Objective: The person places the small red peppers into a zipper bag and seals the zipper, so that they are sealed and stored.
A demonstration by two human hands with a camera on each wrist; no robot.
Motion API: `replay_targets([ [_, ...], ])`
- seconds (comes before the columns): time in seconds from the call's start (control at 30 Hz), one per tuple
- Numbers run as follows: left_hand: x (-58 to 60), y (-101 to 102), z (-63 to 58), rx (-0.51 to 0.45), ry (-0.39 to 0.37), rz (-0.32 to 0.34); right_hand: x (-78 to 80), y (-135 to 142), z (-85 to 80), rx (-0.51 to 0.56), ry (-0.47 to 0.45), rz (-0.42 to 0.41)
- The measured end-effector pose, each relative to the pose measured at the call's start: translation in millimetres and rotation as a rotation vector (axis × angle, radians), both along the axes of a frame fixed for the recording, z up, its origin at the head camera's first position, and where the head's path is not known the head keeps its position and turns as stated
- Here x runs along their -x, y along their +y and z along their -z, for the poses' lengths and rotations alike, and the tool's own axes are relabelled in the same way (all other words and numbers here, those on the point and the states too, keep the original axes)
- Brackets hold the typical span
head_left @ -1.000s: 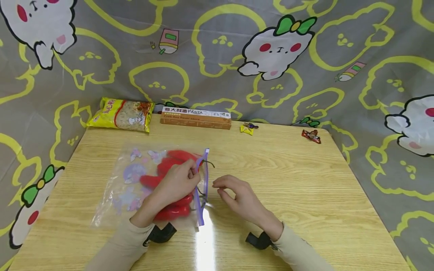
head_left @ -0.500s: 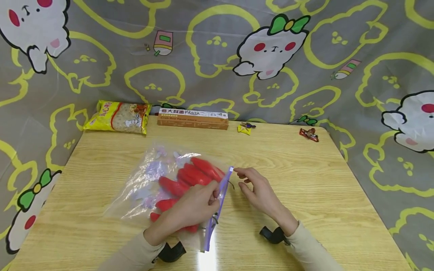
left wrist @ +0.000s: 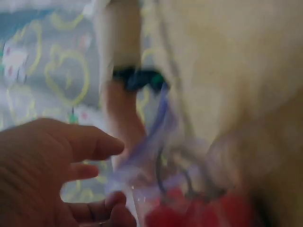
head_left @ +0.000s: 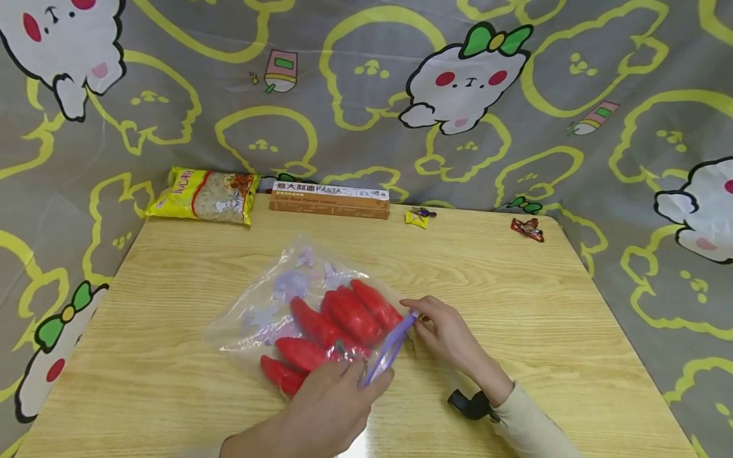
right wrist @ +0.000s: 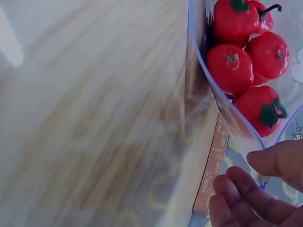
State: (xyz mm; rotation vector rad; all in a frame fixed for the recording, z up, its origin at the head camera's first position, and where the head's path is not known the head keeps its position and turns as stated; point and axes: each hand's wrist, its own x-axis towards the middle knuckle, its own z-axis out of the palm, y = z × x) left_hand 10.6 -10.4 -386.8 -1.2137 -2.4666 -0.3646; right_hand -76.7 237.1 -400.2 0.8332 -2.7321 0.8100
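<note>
A clear zip bag (head_left: 252, 308) with pastel prints and a purple zip edge (head_left: 392, 346) lies slantwise on the table. Inside it are several glossy red peppers (head_left: 352, 318), their stems towards the bag's mouth. In the right wrist view the mouth gapes around the peppers (right wrist: 229, 68). My right hand (head_left: 449, 331) pinches the far corner of the zip edge between thumb and fingers. My left hand (head_left: 323, 407) is at the near end of the mouth. The left wrist view shows the left hand (left wrist: 42, 175) with thumb and fingers apart, beside the purple edge.
Along the back of the wooden table (head_left: 515, 318) stand a yellow food packet (head_left: 206, 196) and a pasta box (head_left: 329, 200). Small wrapped snacks (head_left: 417, 218) and a red packet (head_left: 527, 229) lie farther right. A patterned cloth (head_left: 366, 95) encloses the back and sides.
The bag of peppers has shifted right and turned, its mouth now towards the lower right. My left hand has moved down to the near end; my right hand has taken the far corner.
</note>
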Motion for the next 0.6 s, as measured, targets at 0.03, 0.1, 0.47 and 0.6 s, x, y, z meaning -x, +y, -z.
replay_targets([
  [0.03,-5.9,-2.4,3.9,0.017,0.090,0.007,-0.8,1.6,0.7,-0.001,0.003,-0.004],
  [0.1,-16.6,-8.0,10.1,0.070,0.201,0.016,-2.1,4.3,1.5,-0.001,-0.001,-0.007],
  [0.47,-37.1,-24.5,18.0,0.365,0.216,0.110,-4.7,14.1,0.8,0.011,0.033,-0.004],
  [0.6,-35.5,-30.8,13.2,0.294,0.236,0.099,-6.2,17.9,-5.5,0.036,0.075,0.005],
])
